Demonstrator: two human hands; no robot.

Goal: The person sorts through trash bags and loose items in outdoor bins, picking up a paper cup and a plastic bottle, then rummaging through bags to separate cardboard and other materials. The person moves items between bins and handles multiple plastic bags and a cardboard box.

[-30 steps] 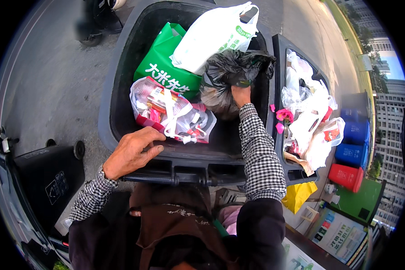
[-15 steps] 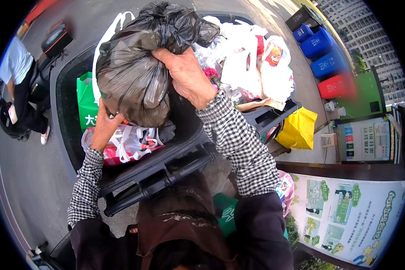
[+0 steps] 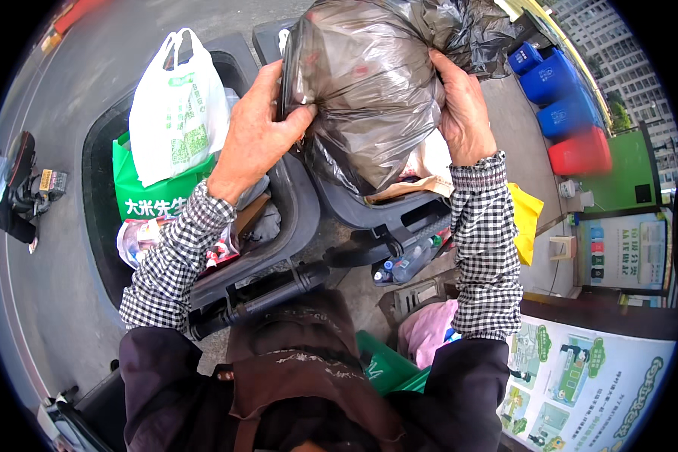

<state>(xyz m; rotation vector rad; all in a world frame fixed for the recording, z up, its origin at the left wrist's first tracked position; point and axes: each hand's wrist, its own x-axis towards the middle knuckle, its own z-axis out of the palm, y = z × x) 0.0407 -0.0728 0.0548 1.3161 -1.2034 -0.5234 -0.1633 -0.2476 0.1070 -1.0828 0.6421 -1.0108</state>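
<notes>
Above the dark wheeled bin [image 3: 339,215], both hands grip a grey plastic rubbish bag [image 3: 369,90]: the left hand [image 3: 260,128] clasps its left side, the right hand [image 3: 463,113] its right. Left of that bin, a white carrier bag [image 3: 177,105] tops another bin's load.

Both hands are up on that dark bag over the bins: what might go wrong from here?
The thin grey bag looks stretched; the left hand pinches its film, so it may tear and spill. The right hand only cups the side, so it could slip. It hangs across the gap between the two bins, so dropped contents might land between them.
</notes>
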